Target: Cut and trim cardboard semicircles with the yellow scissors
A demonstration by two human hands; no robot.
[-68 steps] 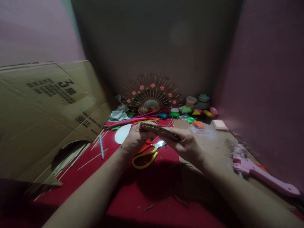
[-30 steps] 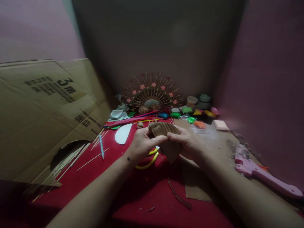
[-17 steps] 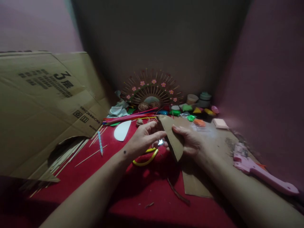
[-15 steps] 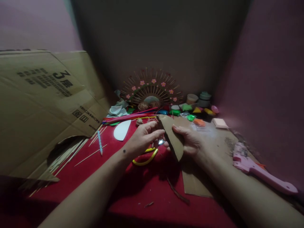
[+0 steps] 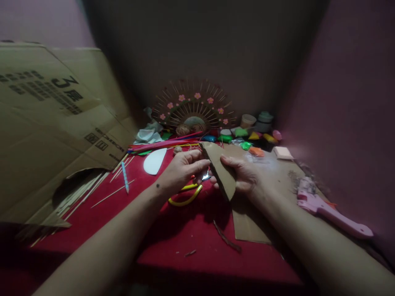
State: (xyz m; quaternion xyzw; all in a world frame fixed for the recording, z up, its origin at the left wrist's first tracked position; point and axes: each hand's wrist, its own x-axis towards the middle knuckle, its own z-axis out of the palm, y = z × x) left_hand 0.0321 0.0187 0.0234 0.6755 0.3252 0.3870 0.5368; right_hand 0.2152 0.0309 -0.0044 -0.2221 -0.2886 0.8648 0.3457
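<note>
A half-round piece of brown cardboard point(image 5: 220, 166) is held up over the table, its dark, rough straight edge turned towards the left. My right hand point(image 5: 242, 172) grips it from the right, thumb on the face and fingers behind. At the straight edge, the bent fingers and thumb of my left hand point(image 5: 193, 166) close on the rim; the fingertips are partly hidden. Yellow-handled scissors point(image 5: 187, 201) lie below my left hand, their blades mostly out of sight. Under my right forearm is a flat cardboard sheet point(image 5: 249, 228).
A white half-disc point(image 5: 154, 162), a light-blue pen-like stick point(image 5: 125, 176) and thin sticks lie left, beside a large cardboard box point(image 5: 61, 123). A pink glue gun point(image 5: 333, 216) rests at the right. Behind are colourful clay packets point(image 5: 256, 152) and a flowered stick fan point(image 5: 197, 102).
The whole view has shifted slightly, so things sit a little higher and further left. Both hands keep nearly the same hold on the cardboard piece.
</note>
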